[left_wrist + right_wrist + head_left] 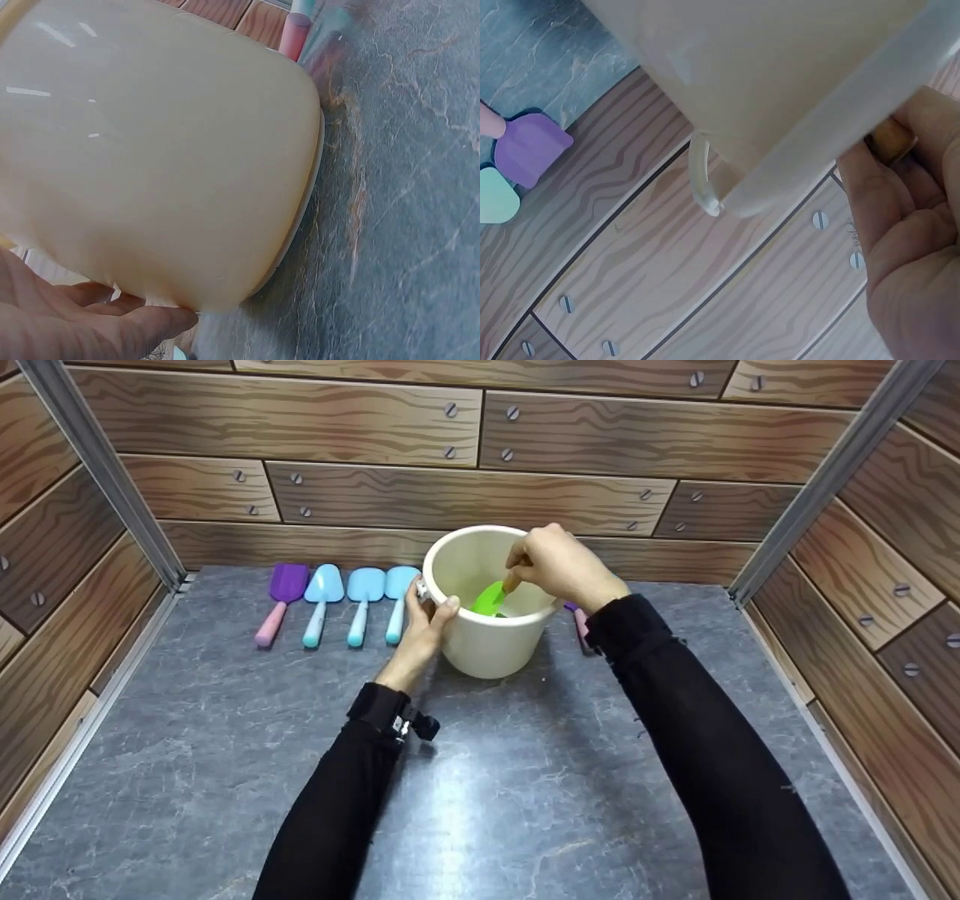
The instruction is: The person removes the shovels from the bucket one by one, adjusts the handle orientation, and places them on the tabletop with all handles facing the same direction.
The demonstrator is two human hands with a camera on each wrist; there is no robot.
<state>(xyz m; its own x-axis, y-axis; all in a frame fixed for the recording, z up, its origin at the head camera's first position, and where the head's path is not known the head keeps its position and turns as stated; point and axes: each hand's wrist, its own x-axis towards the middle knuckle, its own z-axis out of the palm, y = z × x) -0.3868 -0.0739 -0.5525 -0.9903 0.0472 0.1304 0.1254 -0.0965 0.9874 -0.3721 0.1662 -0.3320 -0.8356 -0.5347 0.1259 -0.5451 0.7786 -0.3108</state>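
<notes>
A cream bucket [491,649] stands upright on the grey surface, its mouth facing up. My left hand [424,630] grips its left side, thumb at the rim; the left wrist view has that hand's fingers [161,321] against the wall. Over the right part of the mouth, my right hand [562,562] pinches the handle of a small green shovel [489,598], whose bright head is down inside the bucket. The brown handle end [891,141] shows between the right fingers in the right wrist view. The bucket's front wall hides the head's lower part.
Left of the bucket, a purple shovel [289,583] with a pink handle lies beside several light-blue shovels [366,585] in a row. Another pink-handled shovel [581,626] lies right of the bucket, partly behind my right wrist. Wood-patterned walls [480,499] enclose the back and sides.
</notes>
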